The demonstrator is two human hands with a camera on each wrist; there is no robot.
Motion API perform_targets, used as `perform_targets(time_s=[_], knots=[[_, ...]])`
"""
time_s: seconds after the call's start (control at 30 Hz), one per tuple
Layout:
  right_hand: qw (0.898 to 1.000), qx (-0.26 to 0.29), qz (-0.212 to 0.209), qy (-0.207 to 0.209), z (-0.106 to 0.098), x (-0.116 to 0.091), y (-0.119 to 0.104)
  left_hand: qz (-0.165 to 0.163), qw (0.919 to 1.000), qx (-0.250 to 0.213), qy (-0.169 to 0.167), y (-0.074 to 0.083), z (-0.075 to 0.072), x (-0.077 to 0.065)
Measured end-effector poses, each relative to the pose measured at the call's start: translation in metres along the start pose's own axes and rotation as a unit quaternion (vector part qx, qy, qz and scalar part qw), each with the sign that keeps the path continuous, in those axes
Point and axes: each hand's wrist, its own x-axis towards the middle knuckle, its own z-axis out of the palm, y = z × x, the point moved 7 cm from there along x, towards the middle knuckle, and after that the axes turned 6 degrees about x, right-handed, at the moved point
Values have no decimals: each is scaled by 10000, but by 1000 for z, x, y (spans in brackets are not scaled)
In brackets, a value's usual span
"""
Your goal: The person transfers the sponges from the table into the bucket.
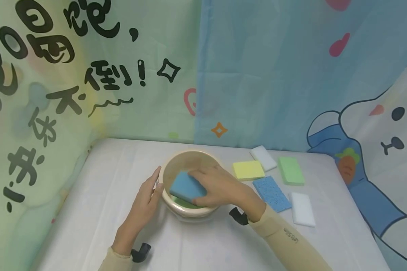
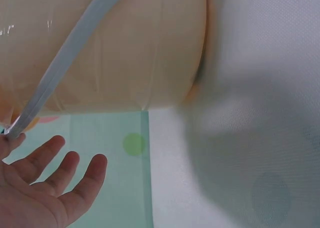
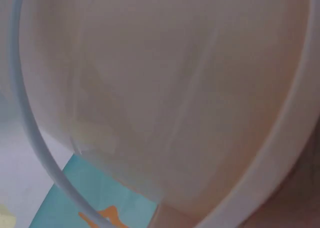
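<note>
A cream bucket (image 1: 186, 213) with a pale carrying handle (image 2: 60, 63) stands on the white table. Inside its mouth, my right hand (image 1: 220, 184) grips a blue sponge (image 1: 187, 187) between thumb and fingers. Under that sponge a bit of a green sponge (image 1: 184, 203) shows in the bucket. My left hand (image 1: 146, 199) is at the bucket's left rim, its fingers extended and spread. In the left wrist view its fingertips are near the handle's end. The right wrist view shows mostly the bucket's outer wall (image 3: 150, 88); the right fingers are hidden there.
Right of the bucket lie a yellow sponge (image 1: 248, 171), a white sponge (image 1: 263, 158), a green sponge (image 1: 291, 171), a speckled blue sponge (image 1: 272, 194) and another white sponge (image 1: 302, 209). Printed curtains (image 1: 251, 75) hang behind the table (image 1: 203, 248).
</note>
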Motion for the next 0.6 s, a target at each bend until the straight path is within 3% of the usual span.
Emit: perform_targets(time_s=[0.3, 0.6], knots=[[9997, 193, -71, -91, 5, 1, 2, -51, 10000, 16, -7, -1, 2, 0], [9973, 403, -109, 609, -17, -10, 9, -2, 10000, -4, 12, 1, 0, 1]])
